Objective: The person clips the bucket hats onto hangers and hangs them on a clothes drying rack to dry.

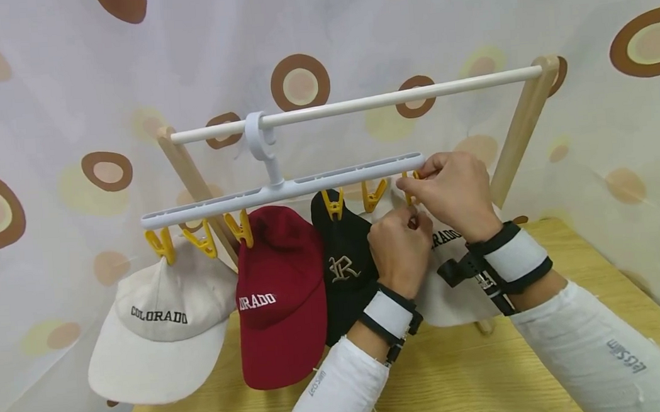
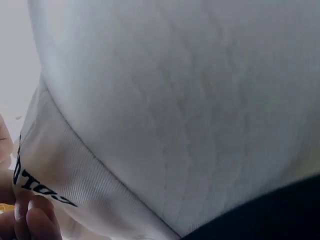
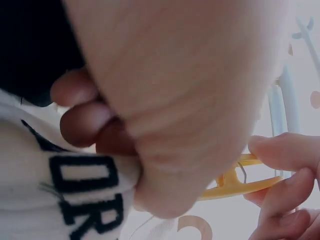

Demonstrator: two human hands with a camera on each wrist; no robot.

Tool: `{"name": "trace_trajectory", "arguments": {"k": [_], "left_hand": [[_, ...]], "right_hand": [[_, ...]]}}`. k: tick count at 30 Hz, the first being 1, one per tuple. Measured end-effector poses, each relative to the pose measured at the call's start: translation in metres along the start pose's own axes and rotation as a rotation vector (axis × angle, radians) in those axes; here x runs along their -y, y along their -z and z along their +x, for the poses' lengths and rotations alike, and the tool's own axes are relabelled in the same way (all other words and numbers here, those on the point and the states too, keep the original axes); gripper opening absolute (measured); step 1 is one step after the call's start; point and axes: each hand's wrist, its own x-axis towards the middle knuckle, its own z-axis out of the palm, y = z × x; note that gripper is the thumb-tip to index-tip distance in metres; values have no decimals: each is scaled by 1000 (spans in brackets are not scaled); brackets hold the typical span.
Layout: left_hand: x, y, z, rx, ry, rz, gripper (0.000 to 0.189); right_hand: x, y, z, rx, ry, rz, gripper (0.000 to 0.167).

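Observation:
An off-white cap (image 1: 454, 293) with dark lettering hangs below the right end of the pale blue clip hanger (image 1: 328, 182). My left hand (image 1: 401, 252) pinches this cap's fabric close to the lettering, also seen in the left wrist view. Just above it, my right hand (image 1: 458, 189) pinches the arms of a yellow clip (image 3: 227, 189) at the hanger's end. In the right wrist view the clip points toward my left hand; its jaw tips are hidden behind that hand, so I cannot tell whether they grip the cap.
Left along the hanger hang a black cap (image 1: 341, 293), a red cap (image 1: 281, 297) and another off-white cap (image 1: 154, 305), held by yellow clips. The hanger hooks over a white rail (image 1: 358, 105) on a wooden stand (image 1: 521, 131). Below is a wooden table (image 1: 477, 380).

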Motion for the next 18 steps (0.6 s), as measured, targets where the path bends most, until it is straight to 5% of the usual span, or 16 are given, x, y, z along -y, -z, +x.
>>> {"name": "trace_trajectory", "arguments": {"k": [11,18], "left_hand": [[-7,11,5,-32,3,36,32],[-1,13,3,84,63,21,24]], "right_hand": [[1,-3,-1,-1,24,46,27],[-8,-7,-1,38,-5,22,34]]}}
